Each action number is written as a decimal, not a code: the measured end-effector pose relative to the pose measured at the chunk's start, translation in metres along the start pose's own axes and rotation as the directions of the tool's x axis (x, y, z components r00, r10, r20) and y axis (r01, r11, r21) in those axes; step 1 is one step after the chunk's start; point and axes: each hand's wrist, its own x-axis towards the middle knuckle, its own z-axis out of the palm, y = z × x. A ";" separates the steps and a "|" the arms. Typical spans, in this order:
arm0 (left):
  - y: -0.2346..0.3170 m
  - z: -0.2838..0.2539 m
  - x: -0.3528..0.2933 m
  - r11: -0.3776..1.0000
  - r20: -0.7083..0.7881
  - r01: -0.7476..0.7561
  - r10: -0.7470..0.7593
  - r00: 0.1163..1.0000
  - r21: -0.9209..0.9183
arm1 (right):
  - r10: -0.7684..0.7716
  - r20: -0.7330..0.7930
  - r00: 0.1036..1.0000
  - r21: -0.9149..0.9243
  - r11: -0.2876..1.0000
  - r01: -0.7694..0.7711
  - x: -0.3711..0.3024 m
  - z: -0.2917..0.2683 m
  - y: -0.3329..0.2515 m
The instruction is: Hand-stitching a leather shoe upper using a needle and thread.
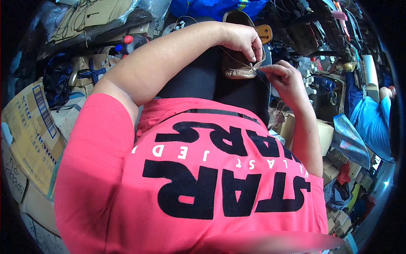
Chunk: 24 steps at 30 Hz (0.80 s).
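A brown leather moccasin [239, 73] lies across my dark-clad lap, its gathered, puckered toe end nearest me. My left hand [244, 41] reaches over it from the left, thumb and fingers pinched at the shoe's edge. A thin pale thread [230, 55] loops across the shoe toward that pinch. On the other side, my right hand [287, 80] has its thumb and forefinger closed together at the same spot near the toe. Whatever is between those right fingertips is too small to make out. A tan leather piece with holes [265, 34] sits beside the shoe's far end.
Cardboard boxes [31, 135] are stacked on the left. Bottles with red and blue caps [132, 42] stand beyond my left arm. A blue bag [220, 6] lies at the far side. Cluttered shelves and a person in blue clothing [370, 122] are at the right.
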 end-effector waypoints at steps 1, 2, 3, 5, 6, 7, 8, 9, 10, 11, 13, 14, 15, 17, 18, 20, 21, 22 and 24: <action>0.000 0.000 0.000 1.000 -0.002 -0.025 0.025 1.000 -0.006 | 0.002 0.021 1.000 0.013 1.000 -0.003 0.001 -0.001 0.003; 0.001 0.000 0.000 1.000 -0.001 -0.023 0.023 1.000 -0.004 | 0.001 0.020 1.000 0.015 1.000 -0.001 0.002 -0.003 0.005; 0.001 -0.001 0.001 1.000 0.003 -0.021 0.021 1.000 0.003 | 0.001 0.032 0.999 0.010 1.000 -0.001 0.003 -0.006 0.005; 0.003 0.000 0.000 1.000 0.008 -0.016 0.016 1.000 0.009 | 0.000 0.045 0.999 0.009 1.000 0.000 0.003 -0.009 0.003; 0.003 0.000 0.000 1.000 0.010 0.010 -0.010 1.000 -0.003 | -0.031 0.044 0.999 -0.047 0.998 0.033 0.004 -0.009 -0.001; 0.003 0.000 0.001 0.999 0.011 0.035 -0.035 0.999 -0.014 | -0.063 0.043 0.997 -0.105 0.992 0.067 0.005 -0.008 -0.003; 0.002 0.000 0.001 0.999 0.011 0.036 -0.036 0.999 -0.012 | -0.064 0.042 0.997 -0.104 0.992 0.068 0.004 -0.005 -0.005; 0.002 0.001 0.002 1.000 0.012 0.024 -0.024 1.000 -0.009 | -0.081 0.024 0.996 -0.079 0.993 0.083 0.003 -0.001 -0.006; 0.000 0.002 0.001 1.000 0.010 0.015 -0.015 1.000 -0.006 | -0.101 0.007 0.995 -0.053 0.993 0.101 0.003 0.002 -0.006; -0.002 0.001 0.001 1.000 0.007 0.019 -0.019 1.000 -0.005 | -0.105 0.008 0.994 -0.051 0.993 0.105 0.003 0.002 -0.006; -0.003 0.000 0.003 1.000 0.022 -0.015 0.014 1.000 0.026 | -0.004 0.036 0.999 0.029 1.000 0.003 0.002 0.002 -0.005; -0.003 -0.001 0.001 1.000 0.023 -0.017 0.016 1.000 0.026 | -0.003 0.035 0.999 0.029 1.000 0.002 0.002 0.002 -0.001; -0.003 -0.002 -0.003 0.998 0.051 -0.039 0.037 0.998 0.039 | 0.020 0.065 0.998 0.156 0.987 -0.030 0.003 0.004 0.008; -0.002 -0.003 -0.003 0.997 0.081 -0.065 0.060 0.995 0.053 | 0.040 0.094 0.995 0.280 0.958 -0.064 0.005 0.006 0.025; -0.002 -0.002 -0.002 0.992 0.067 -0.079 0.072 0.995 0.097 | 0.039 0.137 0.990 0.358 0.930 -0.086 0.005 0.006 0.033; -0.003 -0.001 -0.003 0.985 0.042 -0.080 0.075 0.996 0.151 | 0.028 0.192 0.981 0.462 0.880 -0.115 0.008 0.008 0.042; -0.003 -0.001 -0.002 0.985 0.039 -0.080 0.074 0.996 0.151 | 0.025 0.193 0.981 0.461 0.880 -0.114 0.010 0.010 0.045; -0.004 0.000 -0.002 0.984 0.039 -0.083 0.078 0.996 0.157 | 0.016 0.188 0.982 0.475 0.874 -0.106 0.011 0.011 0.045; -0.006 0.000 -0.002 0.983 0.036 -0.086 0.081 0.996 0.164 | 0.006 0.184 0.983 0.489 0.867 -0.096 0.015 0.015 0.047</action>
